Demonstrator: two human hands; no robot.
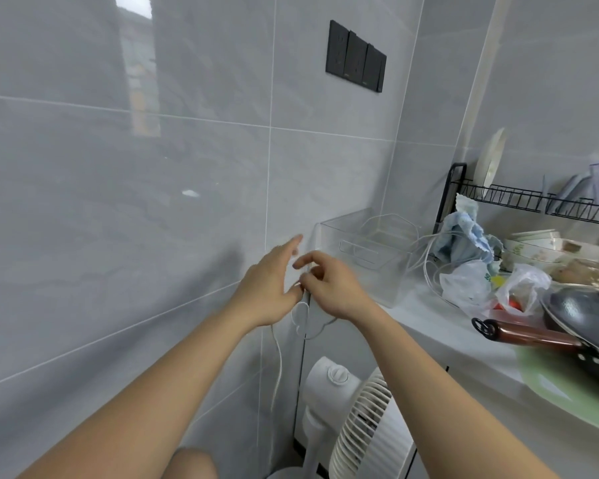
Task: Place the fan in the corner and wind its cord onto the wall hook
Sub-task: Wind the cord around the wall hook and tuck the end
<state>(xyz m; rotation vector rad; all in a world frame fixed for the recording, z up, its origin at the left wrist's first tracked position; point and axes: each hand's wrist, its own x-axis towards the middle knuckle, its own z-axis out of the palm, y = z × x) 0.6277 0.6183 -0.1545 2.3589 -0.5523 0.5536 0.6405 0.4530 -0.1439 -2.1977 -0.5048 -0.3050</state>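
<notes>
A white pedestal fan (343,409) stands on the floor in the corner between the grey tiled wall and the counter's side. Its thin white cord (278,368) rises along the wall to small loops (300,314) hanging just under my hands. My left hand (268,288) is against the wall with its fingers stretched out and its thumb by the loops. Beside it, my right hand (329,285) pinches the cord with curled fingers. The wall hook is hidden behind my hands.
A clear plastic box (363,250) stands at the counter's near end, close to my right hand. Further right are plastic bags (471,281), a lidded wok (588,316) with a brown handle, and a black dish rack (533,202). Dark wall sockets (356,56) are above.
</notes>
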